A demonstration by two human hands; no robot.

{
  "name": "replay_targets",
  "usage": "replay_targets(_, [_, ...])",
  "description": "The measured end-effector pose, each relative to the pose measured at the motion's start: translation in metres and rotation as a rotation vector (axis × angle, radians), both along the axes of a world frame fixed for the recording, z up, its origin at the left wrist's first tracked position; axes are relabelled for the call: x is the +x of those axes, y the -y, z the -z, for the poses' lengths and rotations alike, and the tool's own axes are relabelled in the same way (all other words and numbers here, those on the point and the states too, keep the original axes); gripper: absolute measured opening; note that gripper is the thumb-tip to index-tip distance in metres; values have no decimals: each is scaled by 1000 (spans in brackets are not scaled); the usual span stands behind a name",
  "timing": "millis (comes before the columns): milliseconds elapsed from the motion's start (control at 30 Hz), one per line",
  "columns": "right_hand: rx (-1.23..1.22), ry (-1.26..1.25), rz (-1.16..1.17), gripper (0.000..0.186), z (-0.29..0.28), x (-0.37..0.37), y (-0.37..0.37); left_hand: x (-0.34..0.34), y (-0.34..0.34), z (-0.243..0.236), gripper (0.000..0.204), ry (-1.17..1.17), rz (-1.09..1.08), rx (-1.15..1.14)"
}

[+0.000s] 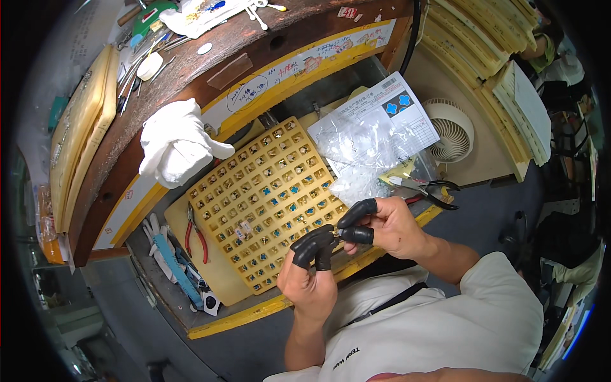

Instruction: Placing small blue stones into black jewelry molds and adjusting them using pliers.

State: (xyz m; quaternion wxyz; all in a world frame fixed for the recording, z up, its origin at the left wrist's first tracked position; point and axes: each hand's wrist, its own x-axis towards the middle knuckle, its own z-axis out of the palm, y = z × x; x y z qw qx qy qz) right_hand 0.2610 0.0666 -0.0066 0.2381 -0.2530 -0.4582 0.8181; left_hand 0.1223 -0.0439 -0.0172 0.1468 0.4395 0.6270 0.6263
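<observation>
Fingers (357, 212) capped in black rubber, on left hand (309, 283) and right hand (400, 232), pinch a tiny gold-coloured piece (335, 234) beside the near edge of the yellow, square-celled tray (263, 200). Small blue-topped pieces (293, 207) sit in many cells; others show no blue. Work seems partway.

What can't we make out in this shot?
All in the head view:
- Small piece between left hand and right hand: shape hidden by black finger covers, also tiny.
- Paper sheet: partly covered by clear bags.
- Tray pieces: too small for detail.
- White cloth bundle: hides whatever is beneath.
- Bench top: cut off by upper edge.
</observation>
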Motion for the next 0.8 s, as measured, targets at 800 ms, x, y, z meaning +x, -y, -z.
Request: replay_targets(800, [181, 72, -55, 17, -6, 7, -6, -13, 1, -8, 23, -150, 122, -61])
